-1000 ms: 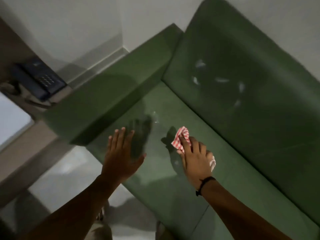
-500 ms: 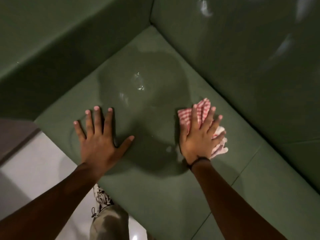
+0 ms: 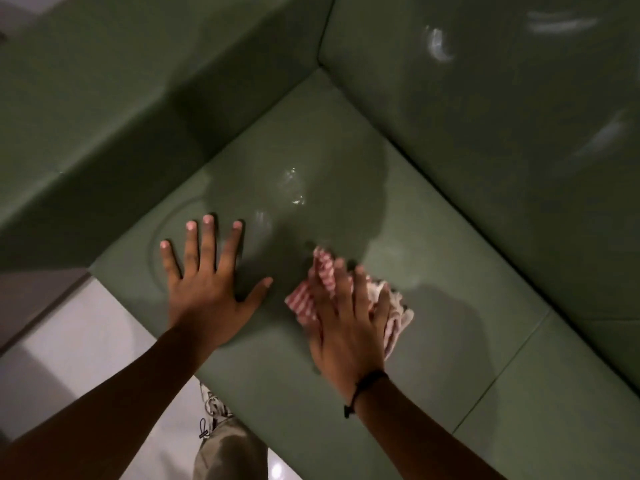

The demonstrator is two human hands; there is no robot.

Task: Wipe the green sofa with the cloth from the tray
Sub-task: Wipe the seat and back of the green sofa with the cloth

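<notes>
The person is leaning over the corner of a smooth, glossy green sofa [image 3: 450, 237], whose seat cushion is meeting a padded armrest on the left and a tall backrest on the right. The left hand [image 3: 207, 289] is lying flat on the seat near its front edge, palm down, with its fingers [image 3: 209, 244] spread wide and released, grasping nothing. The right hand [image 3: 349, 323] is pressing down on a crumpled red-and-white striped cloth [image 3: 323, 275], which is lying on the seat cushion just to the right of the left thumb. The right fingers [image 3: 360, 292] are stretched out almost straight over the fabric, pinning it against the cushion rather than clenching it; the fingertips and the cloth's upper edge are appearing blurred. Parts of the cloth are sticking out beyond the hand at the top, at the left and at the right, where a paler fold is showing. A thin black cord bracelet [image 3: 363, 384] is circling the right wrist. Faint shiny smears are catching the light on the seat above the hands and on the backrest. Below the seat's front edge, a pale tiled floor [image 3: 76, 341] is showing, along with a laced shoe [image 3: 213, 407] and an olive trouser leg [image 3: 228, 452].
</notes>
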